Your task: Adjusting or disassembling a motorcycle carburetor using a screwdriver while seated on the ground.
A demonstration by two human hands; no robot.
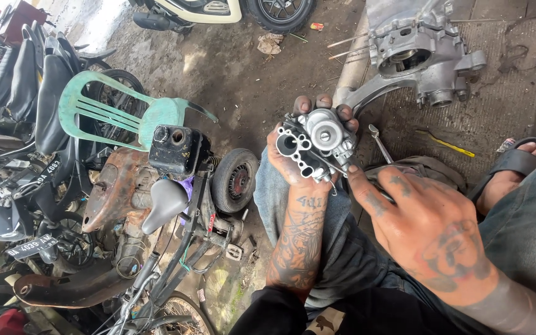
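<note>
My left hand [293, 162] grips a small grey metal carburettor body [317, 141], held up over my knee with its round ports facing me. My right hand [420, 226] is just to its lower right, holding a thin tool whose tip touches the lower right side of the carburettor. Most of that tool is hidden by my fingers. Both forearms are tattooed.
A large grey engine casing [414, 59] lies on a mat ahead. A spanner [379, 144] and a yellow-handled tool [448, 144] lie near my sandalled foot [516, 167]. At left stand a stripped motorbike frame [169, 205], a green plastic chair [125, 111] and parked motorbikes [20, 105].
</note>
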